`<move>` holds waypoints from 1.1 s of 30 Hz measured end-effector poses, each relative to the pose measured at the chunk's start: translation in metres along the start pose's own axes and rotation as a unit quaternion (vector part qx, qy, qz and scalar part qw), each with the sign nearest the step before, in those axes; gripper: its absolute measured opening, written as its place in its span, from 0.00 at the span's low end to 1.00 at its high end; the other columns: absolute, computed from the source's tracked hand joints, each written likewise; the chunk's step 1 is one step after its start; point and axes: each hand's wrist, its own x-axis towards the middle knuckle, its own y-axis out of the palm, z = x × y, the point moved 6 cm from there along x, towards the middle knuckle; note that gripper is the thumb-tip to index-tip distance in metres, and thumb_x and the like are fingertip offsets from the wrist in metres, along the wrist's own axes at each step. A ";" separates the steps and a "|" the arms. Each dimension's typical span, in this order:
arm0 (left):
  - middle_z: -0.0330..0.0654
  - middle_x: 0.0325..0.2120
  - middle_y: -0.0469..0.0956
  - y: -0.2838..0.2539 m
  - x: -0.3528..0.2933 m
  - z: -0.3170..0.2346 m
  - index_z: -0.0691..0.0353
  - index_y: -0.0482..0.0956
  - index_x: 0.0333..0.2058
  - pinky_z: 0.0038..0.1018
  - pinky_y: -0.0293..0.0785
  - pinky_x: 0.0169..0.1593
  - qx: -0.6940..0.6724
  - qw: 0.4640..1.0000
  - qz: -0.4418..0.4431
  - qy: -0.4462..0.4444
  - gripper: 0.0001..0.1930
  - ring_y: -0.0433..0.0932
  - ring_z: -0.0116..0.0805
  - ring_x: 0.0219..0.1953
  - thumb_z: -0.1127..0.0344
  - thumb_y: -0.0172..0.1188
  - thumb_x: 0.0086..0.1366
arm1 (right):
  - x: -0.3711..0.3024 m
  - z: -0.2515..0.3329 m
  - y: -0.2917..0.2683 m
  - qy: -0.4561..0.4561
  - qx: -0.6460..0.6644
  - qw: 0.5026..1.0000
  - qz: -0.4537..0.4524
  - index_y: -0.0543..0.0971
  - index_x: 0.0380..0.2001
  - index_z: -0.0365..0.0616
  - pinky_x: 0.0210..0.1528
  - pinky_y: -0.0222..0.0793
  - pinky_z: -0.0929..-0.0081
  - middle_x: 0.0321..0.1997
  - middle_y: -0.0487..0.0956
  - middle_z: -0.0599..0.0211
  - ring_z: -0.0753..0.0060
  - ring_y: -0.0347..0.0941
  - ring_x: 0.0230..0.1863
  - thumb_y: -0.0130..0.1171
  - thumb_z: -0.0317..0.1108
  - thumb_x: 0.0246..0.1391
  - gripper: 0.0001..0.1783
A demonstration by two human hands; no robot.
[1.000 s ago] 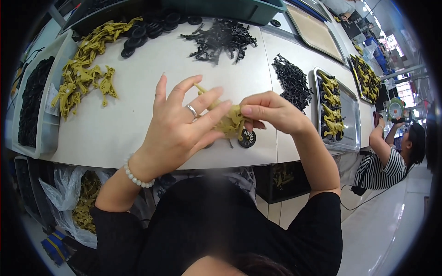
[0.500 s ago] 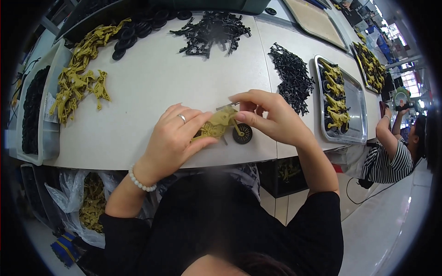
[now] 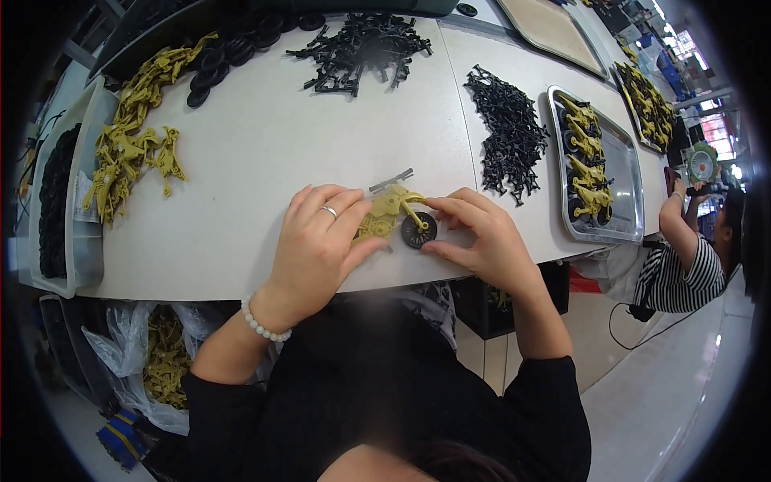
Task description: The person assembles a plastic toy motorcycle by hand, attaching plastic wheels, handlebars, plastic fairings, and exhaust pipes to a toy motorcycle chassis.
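Observation:
A yellow toy motorcycle (image 3: 389, 206) is held low over the near edge of the worktable, its black front wheel (image 3: 418, 230) toward the right. My left hand (image 3: 309, 245), with a ring and a bead bracelet, is closed around the rear half and hides it. My right hand (image 3: 491, 243) grips the front end: fingertips touch the yellow front fender, and the thumb lies by the wheel's lower edge. Dark grey handlebars (image 3: 391, 181) stick up above the body.
Yellow body parts (image 3: 120, 165), black wheels (image 3: 210, 68) and two heaps of small black parts (image 3: 361, 52) (image 3: 506, 132) lie on the table (image 3: 273, 136). A metal tray (image 3: 622, 173) at right carries assembled motorcycles. A white bin (image 3: 88, 265) stands left. A person in stripes sits far right.
My right hand has moved down from the handlebars to the front fender and wheel. The handlebars now show in full. My left hand keeps its hold on the motorcycle.

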 end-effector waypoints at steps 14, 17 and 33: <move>0.49 0.40 0.79 0.000 -0.001 0.005 0.69 0.78 0.41 0.35 0.73 0.48 -0.071 0.995 0.010 -0.064 0.21 0.75 0.49 0.45 0.71 0.70 0.47 | 0.001 -0.001 -0.003 0.022 0.000 1.000 -0.003 0.78 0.44 0.36 0.39 0.70 0.77 0.35 0.75 0.63 0.70 0.72 0.35 0.71 0.32 0.42 0.24; 0.48 0.40 0.79 0.000 0.001 0.005 0.69 0.77 0.40 0.35 0.73 0.49 -0.083 0.993 0.019 -0.082 0.20 0.74 0.48 0.46 0.73 0.70 0.46 | 0.016 -0.009 -0.009 0.067 -0.018 0.997 -0.013 0.79 0.40 0.36 0.40 0.70 0.75 0.34 0.76 0.62 0.68 0.72 0.35 0.69 0.38 0.45 0.21; 0.47 0.39 0.77 -0.003 -0.005 0.008 0.68 0.76 0.40 0.35 0.72 0.48 -0.116 0.992 0.010 -0.054 0.19 0.73 0.47 0.45 0.74 0.68 0.48 | 0.037 0.000 0.009 0.113 -0.003 0.994 0.005 0.81 0.34 0.37 0.42 0.69 0.73 0.33 0.77 0.63 0.66 0.72 0.38 0.68 0.43 0.47 0.19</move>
